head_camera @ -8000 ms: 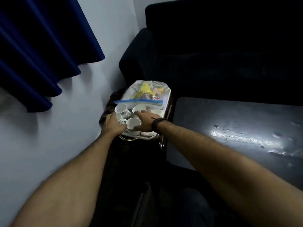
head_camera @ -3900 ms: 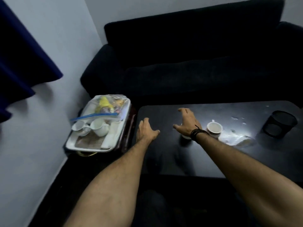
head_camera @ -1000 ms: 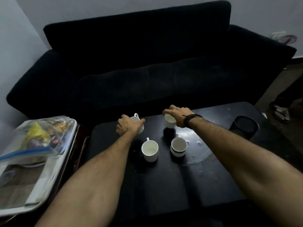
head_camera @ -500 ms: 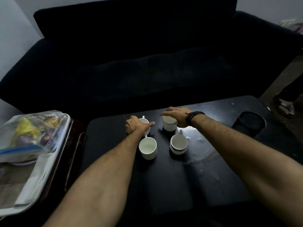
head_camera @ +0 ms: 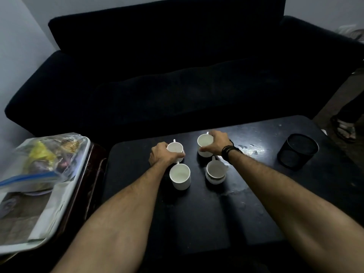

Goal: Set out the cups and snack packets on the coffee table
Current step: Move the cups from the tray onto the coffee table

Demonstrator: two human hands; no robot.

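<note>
Several white cups stand on the black coffee table [head_camera: 197, 217]. My left hand [head_camera: 160, 155] is wrapped around the far left cup [head_camera: 175, 147], which rests on the table. My right hand [head_camera: 217, 141] grips the far right cup [head_camera: 204, 143] from its right side. Nearer to me stand a free cup [head_camera: 180, 176] and what looks like a stacked pair of cups [head_camera: 215, 172]. A clear zip bag of snack packets [head_camera: 42, 158] lies on the white tray [head_camera: 57, 211] at the left.
A black mesh pot [head_camera: 298, 150] stands at the table's right end. A black sofa [head_camera: 177, 75] runs along the far side. The tray rests on a dark side table [head_camera: 92, 174]. A person's sandalled foot [head_camera: 343, 128] shows at the far right.
Both hands still hold the two far cups, which have settled on the table beside the near pair. The view has shifted slightly to the right.
</note>
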